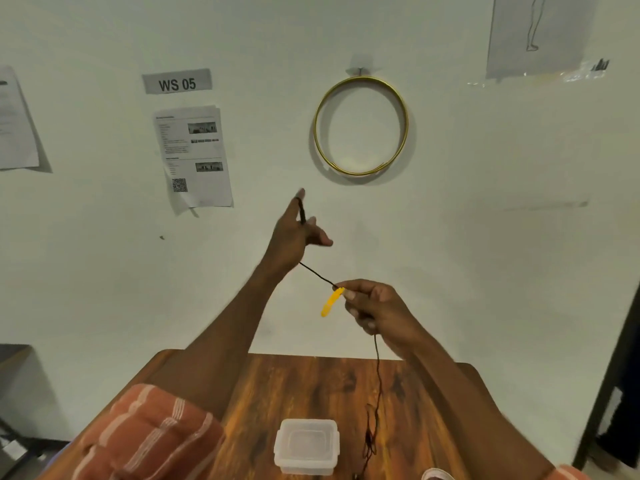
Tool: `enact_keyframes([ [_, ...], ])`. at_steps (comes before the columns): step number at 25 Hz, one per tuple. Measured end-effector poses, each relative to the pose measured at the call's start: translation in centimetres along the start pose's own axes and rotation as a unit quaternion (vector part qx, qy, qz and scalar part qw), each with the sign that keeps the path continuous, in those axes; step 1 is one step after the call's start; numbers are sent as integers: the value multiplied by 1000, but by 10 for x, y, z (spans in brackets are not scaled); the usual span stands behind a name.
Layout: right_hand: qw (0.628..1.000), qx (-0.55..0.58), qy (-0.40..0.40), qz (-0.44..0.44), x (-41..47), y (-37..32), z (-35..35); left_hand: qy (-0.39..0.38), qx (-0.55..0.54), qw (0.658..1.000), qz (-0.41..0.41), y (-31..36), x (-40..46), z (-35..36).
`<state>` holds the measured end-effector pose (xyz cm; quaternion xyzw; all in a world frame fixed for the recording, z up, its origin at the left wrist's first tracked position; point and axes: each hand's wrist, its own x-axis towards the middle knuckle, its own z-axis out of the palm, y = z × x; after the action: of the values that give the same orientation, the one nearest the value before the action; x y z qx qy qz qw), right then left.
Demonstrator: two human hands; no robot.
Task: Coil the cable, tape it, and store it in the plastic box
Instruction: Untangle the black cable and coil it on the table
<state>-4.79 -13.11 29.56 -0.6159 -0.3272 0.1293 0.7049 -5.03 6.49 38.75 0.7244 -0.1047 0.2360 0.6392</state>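
Note:
A thin black cable (317, 274) stretches between both raised hands. My left hand (294, 237) is held high toward the wall, with the cable's end pinched at its fingers. My right hand (372, 308) grips the cable lower and to the right, with a strip of yellow tape (330, 302) hanging from its fingertips. From my right hand the cable drops to the wooden table (287, 386), where its loose part lies in a tangle (370, 438). A clear plastic box (306, 446) with its lid on stands at the table's near edge, left of the tangle.
A gold wire hoop (361, 125) hangs on the white wall behind, with papers and a "WS 05" label (177, 81) to its left. A white object (437, 474) peeks in at the bottom edge. A dark post (609, 375) stands at the right.

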Motion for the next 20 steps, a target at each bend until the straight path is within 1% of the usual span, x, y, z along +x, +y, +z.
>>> enact_keyframes([
  [1,1000,-10,9,-9,2,-10,-5,-61,75,995,-7,-8,-6,2],
  [2,1000,-20,15,-20,4,-21,-9,-122,139,982,-21,-16,-15,5],
  [3,999,-31,21,-31,8,-32,-13,-173,171,969,-40,-23,-26,9],
  [4,998,-46,28,-39,12,-42,-16,-208,151,965,-62,-29,-38,14],
  [5,996,-62,36,-45,17,-49,-19,-231,77,966,-90,-35,-51,21],
  [6,995,-77,44,-48,23,-54,-21,-244,-26,961,-126,-39,-62,28],
  [7,994,-87,49,-51,29,-56,-23,-245,-121,948,-162,-40,-70,35],
  [8,993,-89,54,-51,34,-54,-25,-241,-192,933,-187,-38,-76,41],
  [9,994,-79,55,-48,38,-49,-26,-236,-245,920,-195,-34,-77,46],
  [10,996,-55,54,-40,40,-41,-27,-233,-291,910,-183,-28,-76,48],
  [11,998,-24,53,-27,40,-30,-25,-217,-330,904,-160,-22,-71,48],
  [12,998,3,54,-11,37,-17,-21,-184,-364,903,-137,-14,-63,46],
  [14,999,8,46,20,25,12,-9,-69,-402,908,-98,1,-40,37],
  [16,998,-36,23,37,7,35,3,56,-382,921,-61,16,-19,22],
  [17,997,-60,7,38,-1,42,8,101,-335,936,-38,18,-8,13],
  [18,996,-80,-4,35,-7,44,11,130,-260,957,-12,16,0,4],
  [19,995,-90,-6,30,-11,42,13,140,-146,979,18,11,6,-5],
  [20,995,-95,2,20,-12,35,12,126,-15,991,50,3,9,-14],
])
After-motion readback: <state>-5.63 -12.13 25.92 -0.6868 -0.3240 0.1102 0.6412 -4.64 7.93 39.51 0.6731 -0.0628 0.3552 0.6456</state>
